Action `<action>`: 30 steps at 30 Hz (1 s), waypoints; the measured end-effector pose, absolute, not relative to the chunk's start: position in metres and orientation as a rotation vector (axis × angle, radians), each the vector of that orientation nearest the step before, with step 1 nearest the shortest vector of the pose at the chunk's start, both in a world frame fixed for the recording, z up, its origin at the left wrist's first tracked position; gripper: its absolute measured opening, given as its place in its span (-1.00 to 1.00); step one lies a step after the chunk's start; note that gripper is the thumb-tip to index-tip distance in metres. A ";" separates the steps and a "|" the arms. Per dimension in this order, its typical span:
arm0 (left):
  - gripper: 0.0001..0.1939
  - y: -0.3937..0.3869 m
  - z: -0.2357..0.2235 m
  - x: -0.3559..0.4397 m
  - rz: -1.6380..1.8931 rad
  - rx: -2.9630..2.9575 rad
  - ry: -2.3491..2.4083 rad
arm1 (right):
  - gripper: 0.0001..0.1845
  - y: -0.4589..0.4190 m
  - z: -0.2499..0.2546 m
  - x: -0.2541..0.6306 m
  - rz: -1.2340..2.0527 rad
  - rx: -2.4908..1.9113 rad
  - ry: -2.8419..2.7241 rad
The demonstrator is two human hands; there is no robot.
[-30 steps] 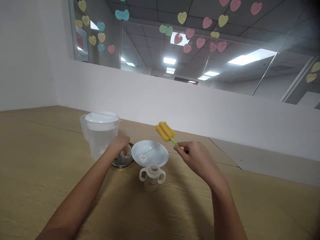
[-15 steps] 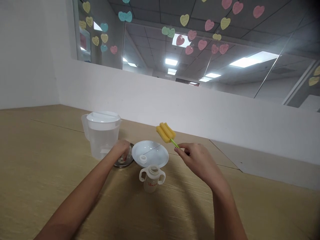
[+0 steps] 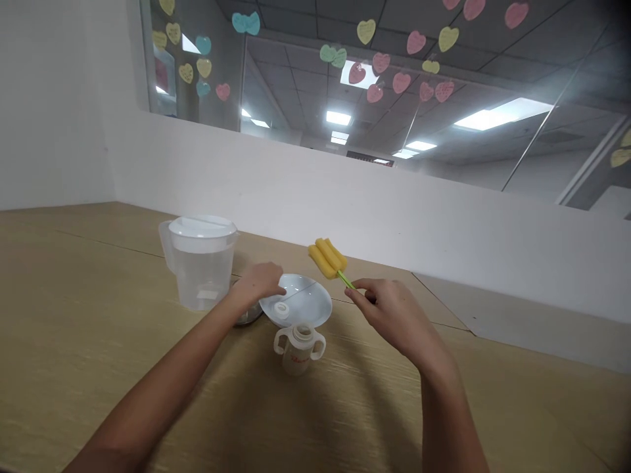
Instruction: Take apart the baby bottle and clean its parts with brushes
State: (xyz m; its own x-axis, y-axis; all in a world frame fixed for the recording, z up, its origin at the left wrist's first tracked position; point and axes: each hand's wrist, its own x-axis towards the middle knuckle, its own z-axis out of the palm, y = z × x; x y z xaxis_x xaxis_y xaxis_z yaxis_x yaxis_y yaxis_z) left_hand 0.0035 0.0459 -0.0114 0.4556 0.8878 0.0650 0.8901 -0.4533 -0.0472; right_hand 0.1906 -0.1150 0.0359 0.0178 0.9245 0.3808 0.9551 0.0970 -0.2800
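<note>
My right hand (image 3: 389,312) is closed in a pinch on the green handle of a bottle brush (image 3: 329,259), whose yellow sponge head points up and to the left. My left hand (image 3: 259,281) reaches over the left rim of a white plate (image 3: 308,303), fingers stretched toward a small white ring (image 3: 281,311) lying on it. Nothing is in that hand. In front of the plate stands a small two-handled baby bottle (image 3: 298,347) without a top. A metal dish (image 3: 246,315) lies partly hidden under my left wrist.
A clear plastic pitcher (image 3: 200,261) with a white lid stands to the left on the wooden table (image 3: 98,341). A low white partition wall (image 3: 394,210) runs behind the objects, with glass above it covered in paper hearts. A grey panel (image 3: 532,322) lies at the right.
My left hand has left the metal dish and moved right onto the plate's rim, its fingers now extended. My right hand and the brush have stayed in place.
</note>
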 end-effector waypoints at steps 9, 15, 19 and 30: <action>-0.48 0.056 -0.064 0.032 0.120 -2.623 -1.487 | -0.66 -0.114 0.035 0.191 -0.082 -1.823 -1.926; -0.57 0.057 -0.057 0.030 0.056 -2.681 -1.447 | -0.66 -0.114 0.035 0.191 -0.076 -1.810 -1.934; -0.59 0.050 -0.022 0.014 -0.179 -2.773 -1.362 | -0.66 -0.113 0.035 0.194 -0.098 -1.856 -1.904; -0.64 -0.002 0.042 -0.012 -1.680 -3.508 -0.815 | -0.60 -0.128 0.037 0.192 -0.227 -1.603 -2.156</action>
State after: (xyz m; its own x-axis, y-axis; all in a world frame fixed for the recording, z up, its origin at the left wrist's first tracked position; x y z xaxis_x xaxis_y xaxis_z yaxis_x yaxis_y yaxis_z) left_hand -0.0120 -0.0021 0.0421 0.6305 0.6156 0.4728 -0.0097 -0.6029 0.7978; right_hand 0.1922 -0.1283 0.0369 -0.2302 0.8680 0.4400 0.9406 0.3143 -0.1280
